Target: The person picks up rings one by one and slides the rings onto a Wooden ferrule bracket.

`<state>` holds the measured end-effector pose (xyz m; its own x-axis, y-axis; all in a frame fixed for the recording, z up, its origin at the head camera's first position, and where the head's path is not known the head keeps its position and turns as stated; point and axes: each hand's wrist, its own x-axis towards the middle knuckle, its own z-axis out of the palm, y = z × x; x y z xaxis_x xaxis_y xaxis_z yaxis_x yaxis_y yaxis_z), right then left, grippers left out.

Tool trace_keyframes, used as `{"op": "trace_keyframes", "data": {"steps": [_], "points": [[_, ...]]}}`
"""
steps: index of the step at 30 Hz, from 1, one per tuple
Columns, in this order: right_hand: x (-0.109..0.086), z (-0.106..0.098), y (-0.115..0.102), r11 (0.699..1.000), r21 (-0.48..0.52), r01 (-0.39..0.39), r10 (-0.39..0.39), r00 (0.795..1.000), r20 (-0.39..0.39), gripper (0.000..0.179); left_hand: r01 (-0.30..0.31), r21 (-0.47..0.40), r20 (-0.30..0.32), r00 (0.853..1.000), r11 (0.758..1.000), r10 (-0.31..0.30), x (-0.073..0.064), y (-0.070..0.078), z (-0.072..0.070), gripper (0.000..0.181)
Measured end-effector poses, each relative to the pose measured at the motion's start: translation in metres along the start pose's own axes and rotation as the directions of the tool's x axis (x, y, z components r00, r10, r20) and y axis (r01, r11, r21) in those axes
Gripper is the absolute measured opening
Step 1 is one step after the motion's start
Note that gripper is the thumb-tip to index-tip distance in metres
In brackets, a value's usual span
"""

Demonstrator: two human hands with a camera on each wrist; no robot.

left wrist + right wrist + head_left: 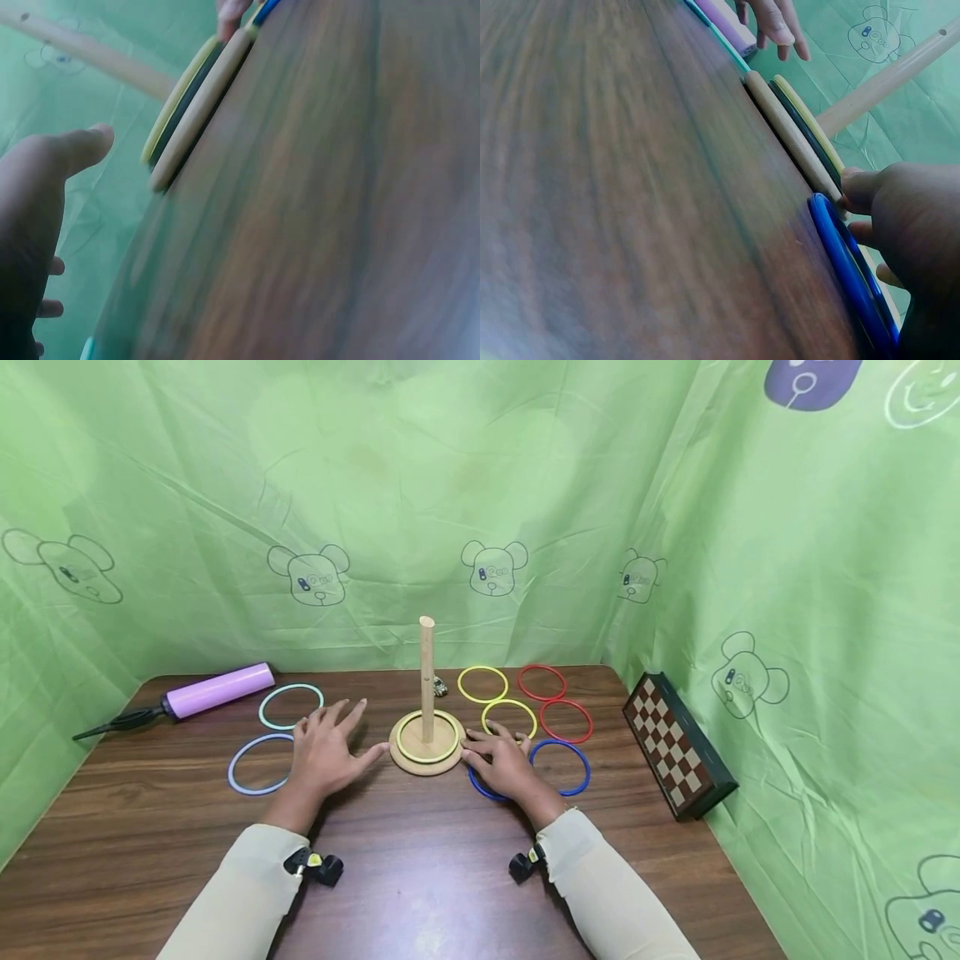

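A round wooden base (415,768) with an upright peg (427,681) stands mid-table. Around the peg lies a pale yellow ring (178,94); the wrist views show a dark band (808,133) between it and the base. My left hand (327,750) hovers left of the base, fingers spread and holding nothing, partly hiding a light blue ring (232,768). With loosely bent fingers, my right hand (501,762) touches the right edge of the base and ring. It partly covers one of two dark blue rings (847,281).
An aqua ring (291,686) and a purple hand pump (221,690) lie at left. Two yellow rings (482,667) and two red rings (566,702) lie at right. A checkered board case (671,747) stands along the right edge. Behind the peg is a small dark object (440,687).
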<state>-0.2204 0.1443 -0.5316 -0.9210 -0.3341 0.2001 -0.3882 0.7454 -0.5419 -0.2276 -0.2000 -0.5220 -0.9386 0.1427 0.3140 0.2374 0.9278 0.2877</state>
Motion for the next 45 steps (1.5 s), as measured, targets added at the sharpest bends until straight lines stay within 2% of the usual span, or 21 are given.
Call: {"op": "trace_keyframes", "data": {"steps": [9, 14, 21, 25, 35, 40, 45], "points": [[-0.001, 0.0, 0.0, 1.0, 0.001, 0.002, -0.002, 1.0, 0.016, 0.033, 0.088, 0.071, 0.071, 0.993, 0.994, -0.093, 0.01, -0.026, -0.014, 0.099], [-0.001, -0.001, -0.001, 1.0, 0.004, 0.0, 0.0, 1.0, 0.014, 0.033, 0.136, 0.063, 0.097, 0.985, 0.989, -0.142, 0.021, -0.042, -0.021, 0.098], [0.0, -0.002, -0.001, 1.0, 0.002, 0.001, -0.001, 1.0, 0.017, 0.033, 0.259, 0.056, 0.132, 0.955, 0.964, -0.265, 0.033, -0.065, -0.026, 0.095], [0.0, -0.001, 0.0, 1.0, -0.006, 0.005, -0.005, 1.0, 0.022, 0.034, 0.301, 0.068, 0.172, 0.936, 0.951, -0.308, 0.038, -0.076, -0.025, 0.095], [-0.001, -0.002, -0.001, 1.0, 0.0, 0.004, -0.004, 1.0, 0.022, 0.033, 0.352, 0.077, 0.255, 0.898, 0.933, -0.359, 0.041, -0.088, -0.027, 0.097], [-0.001, -0.002, -0.001, 1.0, -0.005, 0.006, -0.006, 1.0, 0.024, 0.033, 0.364, 0.089, 0.249, 0.893, 0.927, -0.374, 0.042, -0.092, -0.022, 0.095], [-0.001, -0.002, -0.001, 1.0, -0.006, 0.005, -0.005, 1.0, 0.03, 0.034, 0.376, 0.091, 0.22, 0.896, 0.922, -0.387, 0.041, -0.094, -0.02, 0.093]]}}
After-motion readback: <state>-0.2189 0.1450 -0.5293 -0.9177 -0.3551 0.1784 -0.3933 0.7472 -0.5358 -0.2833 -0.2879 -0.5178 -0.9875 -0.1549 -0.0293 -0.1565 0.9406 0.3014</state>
